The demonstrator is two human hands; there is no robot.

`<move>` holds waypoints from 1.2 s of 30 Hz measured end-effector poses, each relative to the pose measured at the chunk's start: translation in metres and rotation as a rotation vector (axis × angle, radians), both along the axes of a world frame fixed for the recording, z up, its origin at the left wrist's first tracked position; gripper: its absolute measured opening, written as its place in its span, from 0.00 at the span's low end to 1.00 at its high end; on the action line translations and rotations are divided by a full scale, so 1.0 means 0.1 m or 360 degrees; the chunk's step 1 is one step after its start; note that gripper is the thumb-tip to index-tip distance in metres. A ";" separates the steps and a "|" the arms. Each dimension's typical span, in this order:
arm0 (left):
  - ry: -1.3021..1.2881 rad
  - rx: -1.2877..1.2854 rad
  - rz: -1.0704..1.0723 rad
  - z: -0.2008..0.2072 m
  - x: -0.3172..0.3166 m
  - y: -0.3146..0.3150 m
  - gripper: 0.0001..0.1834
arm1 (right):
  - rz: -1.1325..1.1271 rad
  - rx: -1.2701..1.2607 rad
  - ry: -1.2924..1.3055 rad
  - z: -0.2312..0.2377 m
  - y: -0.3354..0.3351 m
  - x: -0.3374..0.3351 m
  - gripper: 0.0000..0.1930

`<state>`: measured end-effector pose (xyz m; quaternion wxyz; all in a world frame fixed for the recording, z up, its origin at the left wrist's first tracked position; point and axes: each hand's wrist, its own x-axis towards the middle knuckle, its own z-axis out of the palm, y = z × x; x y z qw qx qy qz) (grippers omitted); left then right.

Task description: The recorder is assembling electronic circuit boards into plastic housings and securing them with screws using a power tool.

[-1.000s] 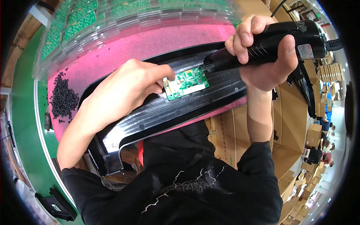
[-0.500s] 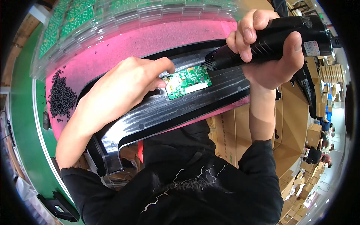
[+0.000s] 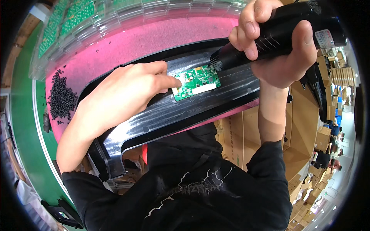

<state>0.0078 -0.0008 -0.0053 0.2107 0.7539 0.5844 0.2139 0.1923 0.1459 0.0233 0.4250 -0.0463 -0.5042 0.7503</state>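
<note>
My right hand [image 3: 285,54] is wrapped round a black electric screwdriver [image 3: 266,40], its thumb along the near side. The tool slants down to the left, and its nose [image 3: 216,62] is at the upper right corner of a green circuit board [image 3: 198,80]. Whether the bit touches a screw there is hidden. The board lies inside a long, glossy black plastic housing [image 3: 154,121]. Over the housing's left part, my left hand [image 3: 125,86] rests palm down with fingers apart; one fingertip touches the board's left end. Nothing shows in its grasp.
A heap of small black screws [image 3: 61,96] lies on the pink mat [image 3: 127,43], left of the housing. Clear plastic trays [image 3: 154,13] with green boards line the far side. An open cardboard box [image 3: 250,134] stands beside my right arm. Farther right are stacked cartons and people.
The screwdriver's rear end and my right hand have shifted slightly up, while the nose stays by the same corner. My left hand's fingers have straightened from a curled pose, one fingertip now on the board.
</note>
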 end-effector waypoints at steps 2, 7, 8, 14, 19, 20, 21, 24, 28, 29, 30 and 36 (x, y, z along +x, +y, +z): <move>0.0033 -0.0004 0.0011 0.02 0.00 -0.01 0.15 | -0.0004 -0.0058 0.0018 0.01 0.02 -0.02 0.28; 0.0026 -0.0033 0.0044 0.05 0.00 -0.02 0.21 | -0.0015 -0.0198 0.0065 0.05 0.07 -0.06 0.30; 0.0022 -0.0035 0.0045 0.04 -0.01 -0.02 0.21 | -0.0020 -0.0224 0.0073 0.06 0.08 -0.06 0.30; -0.0016 -0.0031 0.0035 0.01 -0.03 -0.03 0.24 | -0.0077 0.0560 -0.0451 0.11 0.10 0.02 0.32; 0.0004 -0.0027 0.0072 0.02 -0.01 -0.05 0.25 | 0.0007 0.0505 -0.0432 0.10 0.12 0.01 0.30; 0.0004 -0.0026 0.0072 0.03 0.00 -0.05 0.25 | 0.0028 0.0493 -0.0423 0.10 0.13 0.00 0.29; 0.0021 -0.0030 0.0069 0.04 0.00 -0.06 0.24 | 0.0047 0.0482 -0.0413 0.10 0.13 0.00 0.29; 0.0049 -0.0033 0.0053 0.06 0.00 -0.05 0.24 | 0.0089 0.0460 -0.0380 0.09 0.14 -0.01 0.28; 0.0075 -0.0110 0.0037 0.09 0.01 -0.04 0.23 | -0.0127 0.0456 -0.0383 0.07 0.07 -0.04 0.28; 0.0084 -0.0105 0.0038 0.10 0.01 -0.04 0.23 | -0.0181 0.0408 -0.0378 0.09 0.04 -0.03 0.27; 0.0048 -0.0100 0.0034 0.09 0.02 -0.04 0.22 | -0.0234 0.0359 -0.0372 0.12 0.02 -0.02 0.27; -0.0298 0.0304 -0.0081 0.07 0.06 0.03 0.14 | 0.0416 0.0109 0.0305 0.40 0.05 0.22 0.23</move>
